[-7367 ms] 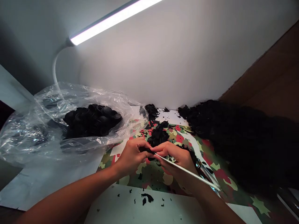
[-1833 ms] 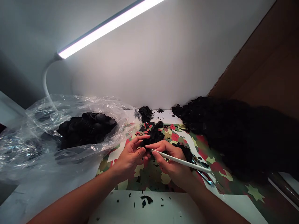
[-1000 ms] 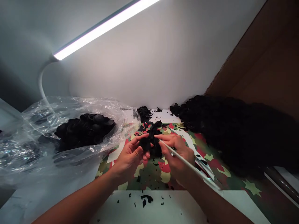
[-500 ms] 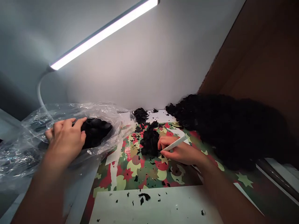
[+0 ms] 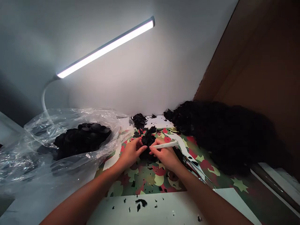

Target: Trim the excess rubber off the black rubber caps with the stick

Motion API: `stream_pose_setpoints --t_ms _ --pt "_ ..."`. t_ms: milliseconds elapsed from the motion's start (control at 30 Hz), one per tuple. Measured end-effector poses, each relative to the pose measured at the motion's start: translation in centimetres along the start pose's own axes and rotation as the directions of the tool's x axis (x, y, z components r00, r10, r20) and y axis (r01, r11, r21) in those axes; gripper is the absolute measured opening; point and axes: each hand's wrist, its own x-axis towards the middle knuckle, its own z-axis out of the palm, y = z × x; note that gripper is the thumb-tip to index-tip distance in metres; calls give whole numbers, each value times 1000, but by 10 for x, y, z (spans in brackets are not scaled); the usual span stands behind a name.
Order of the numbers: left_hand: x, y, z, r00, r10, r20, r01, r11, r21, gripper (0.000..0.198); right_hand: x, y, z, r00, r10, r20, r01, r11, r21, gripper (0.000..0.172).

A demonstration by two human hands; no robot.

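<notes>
My left hand (image 5: 131, 152) is at the middle of the table, thumb and fingers curved around a dark piece at the edge of a small heap of black pieces (image 5: 149, 137). Exactly what lies between the fingertips is hard to make out against the heap. My right hand (image 5: 164, 157) pinches a slim white pen-like tool (image 5: 167, 144), its back end pointing right and its tip near the left thumb. On the left, an open clear plastic bag (image 5: 119, 123) holds many thin, round black pieces (image 5: 82, 139).
A large black pile (image 5: 225, 134) fills the right, beside a brown cardboard panel (image 5: 253, 62). Scissors-like metal tools (image 5: 199, 172) lie by my right wrist. Black scraps dot a white sheet (image 5: 131, 215) and patterned paper (image 5: 150, 178). A lit lamp (image 5: 105, 48) hangs above.
My left hand has left the bag and come right to the middle heap, beside my right hand. The right hand still holds the white tool. The view has tilted up slightly.
</notes>
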Motion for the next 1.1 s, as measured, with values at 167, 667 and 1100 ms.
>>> stream_pose_setpoints --t_ms 167,667,1100 --pt "-4 -10 1 991 -68 111 89 977 -195 29 0 3 10 991 -49 -127 37 995 -96 31" --pt "-8 -15 12 977 -165 139 211 867 -452 27 -4 1 13 987 -94 -128 68 977 -200 31" --pt "-15 -13 16 990 -126 62 133 694 -707 26 -2 13 19 981 -135 -139 85 944 -318 28"
